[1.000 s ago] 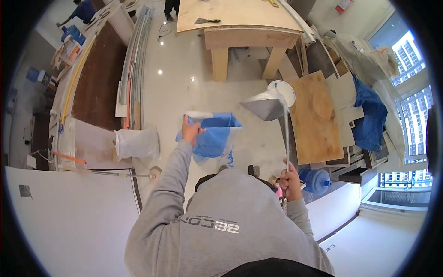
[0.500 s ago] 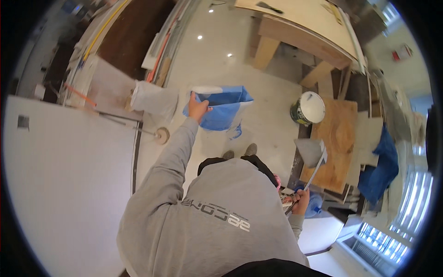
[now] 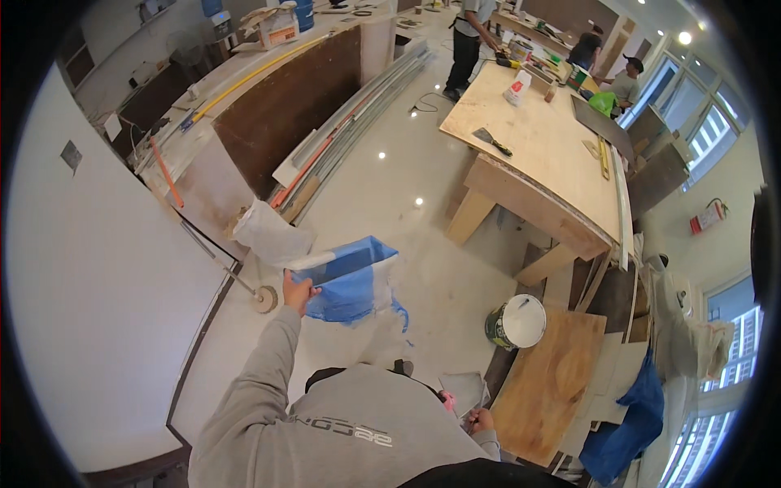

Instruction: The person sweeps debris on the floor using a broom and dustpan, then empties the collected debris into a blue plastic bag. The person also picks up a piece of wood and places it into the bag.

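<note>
My left hand (image 3: 299,293) is closed on the rim of a blue and white sack (image 3: 346,297). The sack's mouth gapes, and a torn blue strip hangs at its right side. At my right side, my right hand (image 3: 482,421) is closed around a flat grey-bladed tool (image 3: 464,390) with a thin pale handle. The hand and my body partly hide that tool. An open bucket (image 3: 519,322) of white material stands on the floor to the right, ahead of my right hand.
A whitish sack (image 3: 272,232) and a round-headed long pole (image 3: 262,299) are at the left. A wooden worktable (image 3: 553,138) carries a scraper (image 3: 492,141). Boards (image 3: 553,382) lie at the right. Long strips (image 3: 350,114) line the left counter. Other people (image 3: 472,41) stand far off.
My view has tilted up and shows more of the room. The grey-bladed tool has come in closer to my body. My left hand still grips the sack.
</note>
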